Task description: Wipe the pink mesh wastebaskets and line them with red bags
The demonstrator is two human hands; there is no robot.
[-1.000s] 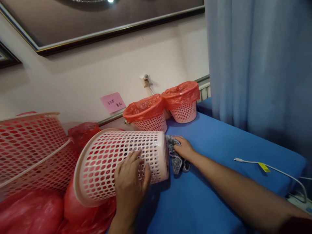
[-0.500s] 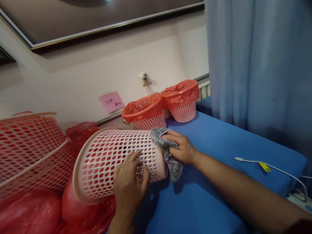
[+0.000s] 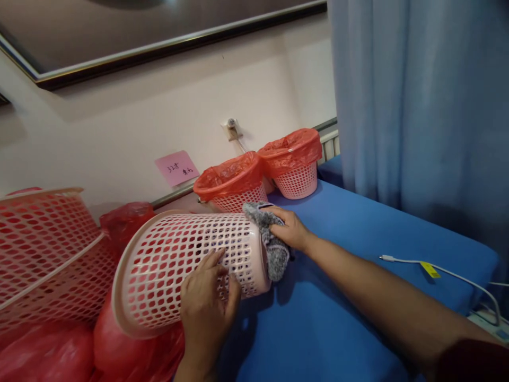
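Note:
A pink plastic mesh wastebasket (image 3: 159,270) lies on its side, its wide rim toward the left and its solid base toward the right. My left hand (image 3: 209,302) grips its near side, fingers bent against the mesh and thumb apart from them. At the base end, my right hand (image 3: 289,229) is closed on a fluffy grey cloth (image 3: 276,257). The cloth presses over the upper edge of the base, and part of it hangs down beside the bottom. The fingertips of my right hand are partly hidden in the cloth.
Behind stand two wastebaskets (image 3: 298,180) lined with red bags. At left are stacked pink baskets (image 3: 47,254) and red plastic bags (image 3: 47,350). A white cable (image 3: 453,273) with a yellow tag crosses the blue surface (image 3: 338,329). A blue curtain (image 3: 397,95) hangs at right.
My right hand and the cloth have slid slightly up and left along the base's edge. The cloth's hanging end is drawn closer to the basket. My left hand keeps its place on the mesh.

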